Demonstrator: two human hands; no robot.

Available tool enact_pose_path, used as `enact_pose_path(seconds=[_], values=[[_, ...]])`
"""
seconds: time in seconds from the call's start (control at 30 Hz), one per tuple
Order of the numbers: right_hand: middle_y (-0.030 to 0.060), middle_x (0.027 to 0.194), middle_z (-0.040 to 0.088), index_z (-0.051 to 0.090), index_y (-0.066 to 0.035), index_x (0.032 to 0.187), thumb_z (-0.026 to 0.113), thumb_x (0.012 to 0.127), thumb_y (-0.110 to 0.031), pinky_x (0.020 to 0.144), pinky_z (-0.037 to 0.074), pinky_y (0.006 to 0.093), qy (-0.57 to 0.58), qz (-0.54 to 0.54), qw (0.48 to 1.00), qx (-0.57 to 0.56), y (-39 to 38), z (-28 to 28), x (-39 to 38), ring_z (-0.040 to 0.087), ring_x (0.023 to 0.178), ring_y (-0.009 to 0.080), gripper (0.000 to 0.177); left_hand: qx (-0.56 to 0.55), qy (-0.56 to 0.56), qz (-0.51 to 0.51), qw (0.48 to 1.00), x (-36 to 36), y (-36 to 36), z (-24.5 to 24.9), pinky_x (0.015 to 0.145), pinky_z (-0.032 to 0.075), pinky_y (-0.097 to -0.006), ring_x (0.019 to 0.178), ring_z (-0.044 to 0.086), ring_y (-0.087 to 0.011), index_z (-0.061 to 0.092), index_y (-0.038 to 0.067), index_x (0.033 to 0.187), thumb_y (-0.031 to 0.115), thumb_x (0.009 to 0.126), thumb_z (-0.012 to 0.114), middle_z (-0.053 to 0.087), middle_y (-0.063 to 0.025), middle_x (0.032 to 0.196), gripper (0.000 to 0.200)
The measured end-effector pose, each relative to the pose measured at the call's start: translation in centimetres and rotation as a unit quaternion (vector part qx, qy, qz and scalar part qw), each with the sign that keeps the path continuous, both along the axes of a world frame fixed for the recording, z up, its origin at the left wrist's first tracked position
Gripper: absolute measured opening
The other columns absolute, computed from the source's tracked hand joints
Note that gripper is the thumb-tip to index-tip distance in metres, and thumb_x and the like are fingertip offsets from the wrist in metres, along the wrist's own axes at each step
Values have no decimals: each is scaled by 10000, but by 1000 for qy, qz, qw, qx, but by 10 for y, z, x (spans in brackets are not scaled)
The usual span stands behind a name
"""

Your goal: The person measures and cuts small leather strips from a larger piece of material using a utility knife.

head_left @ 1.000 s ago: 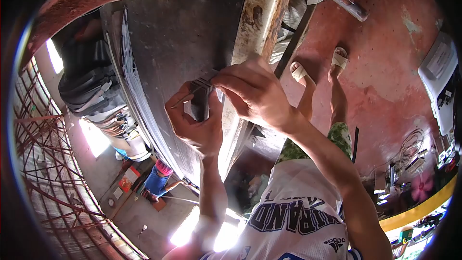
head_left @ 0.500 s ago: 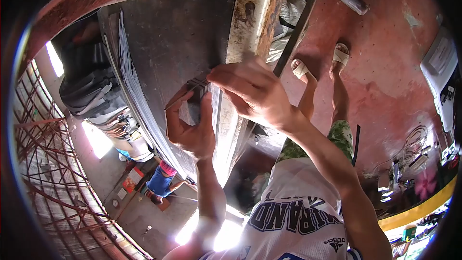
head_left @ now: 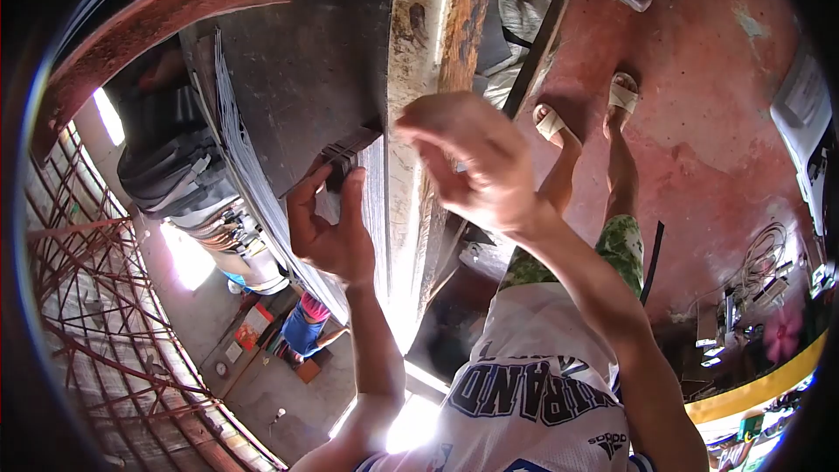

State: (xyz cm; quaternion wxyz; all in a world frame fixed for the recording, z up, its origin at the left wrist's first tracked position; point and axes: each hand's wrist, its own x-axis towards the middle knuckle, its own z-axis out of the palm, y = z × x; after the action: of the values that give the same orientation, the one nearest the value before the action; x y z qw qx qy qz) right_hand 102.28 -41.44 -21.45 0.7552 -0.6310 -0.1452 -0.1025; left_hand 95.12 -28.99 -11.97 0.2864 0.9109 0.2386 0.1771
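Observation:
My left hand (head_left: pixel 336 240) is closed, thumb against fingers, around a small bundle of dark, flat, thin pieces (head_left: pixel 339 157). It is over the right edge of a dark flat board (head_left: pixel 297 70). What the pieces are exactly, I cannot make out. To its right, my right hand (head_left: pixel 476 162) is raised apart from the bundle, above a worn, pale beam (head_left: pixel 415 44). Its fingers are curled and smeared by motion, so whether anything small sits between them does not show.
Layered pale sheet edges (head_left: pixel 240 153) run along the board's left side. A curved red metal bar (head_left: pixel 183 9) crosses the upper left. Another person (head_left: pixel 303 328) is at the lower left. On the red floor (head_left: pixel 699 114) are a white plastic object (head_left: pixel 802 114) and tangled cables (head_left: pixel 760 258).
My right hand has come away from the bundle to the right. My left hand has shifted slightly left and keeps its hold. The view has tilted a little.

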Motion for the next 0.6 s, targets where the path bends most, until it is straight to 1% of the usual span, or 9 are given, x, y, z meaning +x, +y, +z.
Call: enact_pose_path(seconds=[0.03,0.13,0.17,0.23,0.37,0.43,0.5,0.57,0.6], values=[[51,937,674,675,-58,947,733,715,44,716,565,306,30,-7,1000,-1,-8,-3,1,669,860,170,260,16,8,4,1000,0,1,0,841,512,-295,940,624,-170,618,-17,1017,-24,797,760,671,-124,1007,262],[57,901,685,680,-67,916,713,745,59,696,566,301,49,-60,996,-41,-25,-23,2,664,818,155,215,31,10,12,999,3,-3,-2,836,515,-295,932,628,-169,617,-23,1020,-5,810,753,676,-127,992,250],[53,884,681,685,-72,920,710,741,81,665,541,294,66,-69,995,-39,-29,-28,1,657,792,156,237,28,3,19,999,4,-5,-1,842,513,-297,931,627,-168,615,-25,1020,5,817,750,677,-128,984,245],[48,861,675,685,-77,926,712,737,93,652,517,307,119,-52,989,-67,-39,-38,-4,651,770,174,255,37,6,14,999,4,-4,-2,846,510,-300,932,624,-170,611,-24,1025,13,823,747,674,-126,986,246],[48,838,666,682,-76,926,721,740,76,646,502,323,119,-55,986,-105,-50,-48,-15,644,750,201,243,22,8,-13,1000,4,-4,0,870,493,-300,957,606,-175,598,-25,1047,7,835,729,657,-126,1015,251],[54,834,666,680,-71,916,726,757,41,653,507,324,121,-31,980,-156,-56,-52,-19,646,739,219,200,15,7,-42,999,4,-1,3,873,490,-304,974,606,-186,601,-24,1055,-17,824,728,652,-139,1047,264],[64,833,665,681,-69,917,725,766,27,649,505,333,127,-32,980,-147,-59,-59,-23,649,740,231,184,10,7,-71,997,4,3,7,875,487,-308,991,607,-197,605,-24,1063,-41,812,727,647,-151,1079,279],[72,830,663,680,-68,922,722,771,24,644,502,343,159,-25,976,-149,-63,-64,-28,651,740,241,181,44,38,-88,994,1,6,14,884,455,-313,988,593,-188,608,-20,1091,-36,804,723,649,-128,1075,309],[78,823,659,679,-66,924,719,780,16,634,500,351,147,-34,977,-152,-63,-67,-29,649,740,246,171,47,39,-92,994,1,7,16,884,455,-313,988,593,-188,608,-20,1091,-36,804,723,649,-128,1075,309]])
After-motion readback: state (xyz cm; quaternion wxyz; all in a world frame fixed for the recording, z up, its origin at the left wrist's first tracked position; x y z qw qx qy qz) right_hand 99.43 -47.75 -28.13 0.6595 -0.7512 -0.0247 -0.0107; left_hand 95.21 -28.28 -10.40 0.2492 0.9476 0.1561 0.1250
